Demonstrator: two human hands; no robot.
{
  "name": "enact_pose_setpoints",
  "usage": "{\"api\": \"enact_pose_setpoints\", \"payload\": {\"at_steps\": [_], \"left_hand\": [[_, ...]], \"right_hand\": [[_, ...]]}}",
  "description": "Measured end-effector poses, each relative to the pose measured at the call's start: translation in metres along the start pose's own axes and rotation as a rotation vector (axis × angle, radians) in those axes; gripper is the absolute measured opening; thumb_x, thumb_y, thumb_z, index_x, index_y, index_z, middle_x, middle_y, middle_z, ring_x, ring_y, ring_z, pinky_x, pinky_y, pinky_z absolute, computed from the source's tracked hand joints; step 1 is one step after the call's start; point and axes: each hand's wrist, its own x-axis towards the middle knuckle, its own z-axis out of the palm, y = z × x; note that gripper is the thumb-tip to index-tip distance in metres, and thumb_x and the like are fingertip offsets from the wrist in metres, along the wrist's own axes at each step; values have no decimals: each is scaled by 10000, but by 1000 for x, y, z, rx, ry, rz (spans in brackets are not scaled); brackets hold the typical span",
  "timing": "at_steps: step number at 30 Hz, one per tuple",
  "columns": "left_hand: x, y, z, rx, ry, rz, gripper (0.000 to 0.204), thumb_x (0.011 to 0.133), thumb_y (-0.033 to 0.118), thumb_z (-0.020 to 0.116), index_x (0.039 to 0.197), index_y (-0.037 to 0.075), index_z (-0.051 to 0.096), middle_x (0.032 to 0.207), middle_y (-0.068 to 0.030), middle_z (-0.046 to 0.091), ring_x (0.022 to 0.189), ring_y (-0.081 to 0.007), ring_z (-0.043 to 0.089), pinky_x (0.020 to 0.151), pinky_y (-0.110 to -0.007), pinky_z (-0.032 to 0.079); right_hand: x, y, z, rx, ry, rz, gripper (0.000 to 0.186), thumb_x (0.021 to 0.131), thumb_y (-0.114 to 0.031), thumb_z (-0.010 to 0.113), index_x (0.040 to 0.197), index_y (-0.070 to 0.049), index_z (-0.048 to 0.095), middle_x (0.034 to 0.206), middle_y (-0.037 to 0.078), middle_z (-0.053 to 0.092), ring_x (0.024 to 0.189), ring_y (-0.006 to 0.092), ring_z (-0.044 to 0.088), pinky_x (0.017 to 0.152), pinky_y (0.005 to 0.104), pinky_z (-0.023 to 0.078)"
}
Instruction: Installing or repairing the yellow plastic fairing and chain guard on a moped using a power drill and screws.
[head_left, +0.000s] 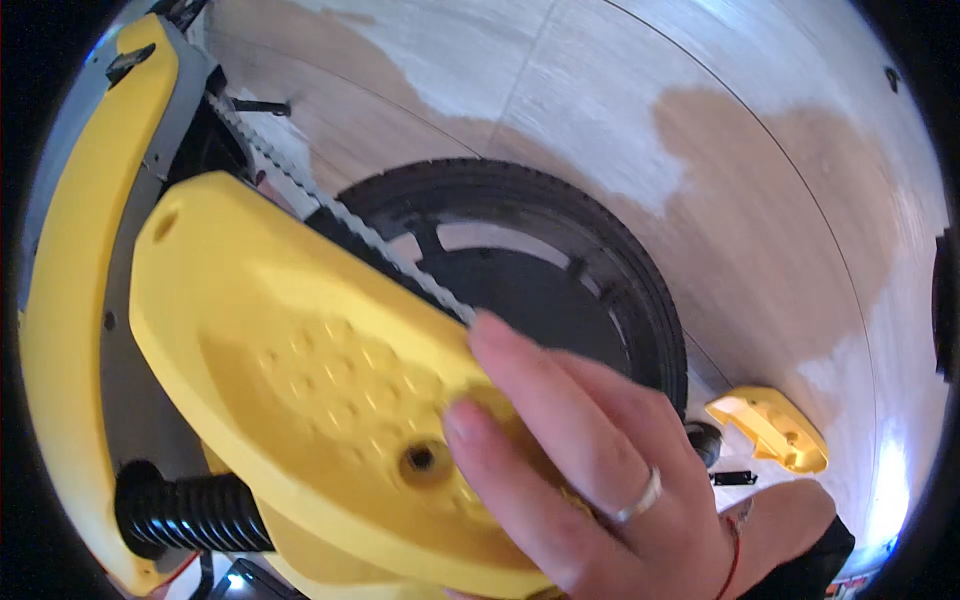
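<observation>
- Right hand, just below and right of centre: fingers slightly parted, at the yellow cover's right side; cannot tell whether they grip or only rest.
- The cover spans left of centre to bottom centre; steady, even pressure beside its round hole should limit rocking, fingertips best kept off the chain.
- Beyond: black wheel, centre; small yellow part on the floor, lower right.

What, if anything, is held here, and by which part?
The right hand lies over the lower-right part of the yellow cover, beside its recessed hole; whether it grips there or merely touches cannot be told. No left hand shows.
</observation>
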Motion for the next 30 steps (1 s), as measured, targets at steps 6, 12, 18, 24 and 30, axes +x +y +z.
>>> {"api": "enact_pose_setpoints", "payload": {"at_steps": [6,12,18,24,30], "left_hand": [[-5,13,8,-90,89,42,150,855,302,457,779,178,492,765,44,389,808,-143,416,749,-343,354],[0,19,15,-152,138,97,157,855,300,454,760,181,489,756,50,390,811,-142,418,755,-343,357],[-2,31,14,-170,224,125,165,855,298,451,741,184,486,748,56,391,814,-141,421,761,-342,359],[-15,42,11,-189,328,143,175,854,297,449,722,188,484,740,62,392,817,-140,423,767,-342,361],[-2,52,-1,332,57,74,130,793,275,467,683,209,487,719,86,355,739,-140,355,737,-337,322]], "right_hand": [[-30,29,-14,-50,161,-276,774,590,-216,765,1289,-47,480,1388,190,419,1098,359,538,900,414,447],[-6,28,-37,-40,-7,-274,691,659,-176,720,1283,-8,476,1375,229,414,1122,384,517,928,415,427],[0,19,-62,-38,-239,-270,610,727,-137,675,1277,31,471,1361,268,410,1146,409,496,955,417,408],[6,2,-67,-57,-484,-253,530,796,-97,630,1271,70,467,1348,307,405,1170,435,475,982,418,388],[-2,3,-47,114,-418,-144,715,859,-322,610,1361,105,332,1443,313,258,1324,384,333,1066,360,284]]}}
